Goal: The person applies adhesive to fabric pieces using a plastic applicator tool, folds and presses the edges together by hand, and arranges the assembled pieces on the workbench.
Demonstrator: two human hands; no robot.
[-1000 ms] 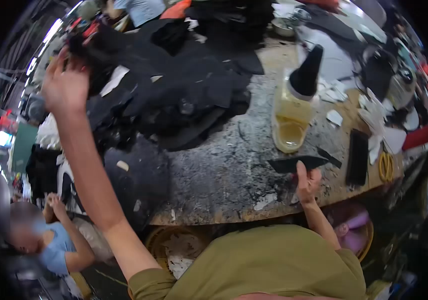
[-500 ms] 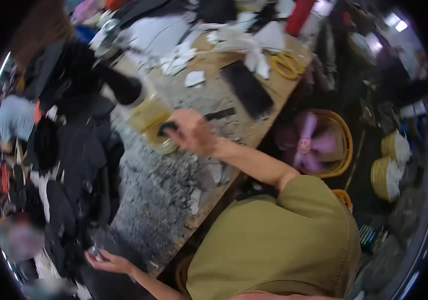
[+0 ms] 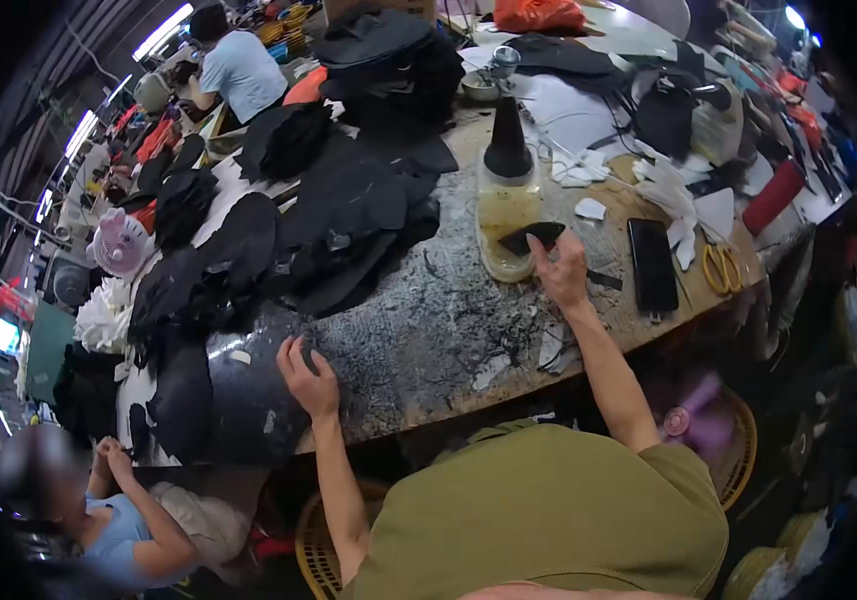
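My right hand [image 3: 562, 268] pinches a black wedge-shaped scraper [image 3: 535, 238] at its right end. The scraper is over the near part of a long clear plastic container [image 3: 506, 208] with yellowish glue-like stuff in it; I cannot tell whether it touches the contents. A dark cone [image 3: 508, 140] stands at the container's far end. My left hand [image 3: 309, 380] is by the near edge of the worktable, fingers apart and holding nothing visible, over a dark smooth sheet [image 3: 259, 375]. Black fabric pieces [image 3: 349, 215] lie in overlapping layers beyond it.
On the crusted worktable [image 3: 409, 340], a phone [image 3: 654, 265] and yellow-handled scissors [image 3: 721, 268] lie at right, near white scraps [image 3: 669, 195] and a red roll [image 3: 775, 198]. A person in light blue [image 3: 134, 530] sits at lower left; another [image 3: 244, 75] is farther back. A purple fan [image 3: 684, 420] stands below.
The view has turned and levelled, so the table now runs across it. My right hand stays at the container with the scraper. My left hand is now over the dark sheet, fingers apart.
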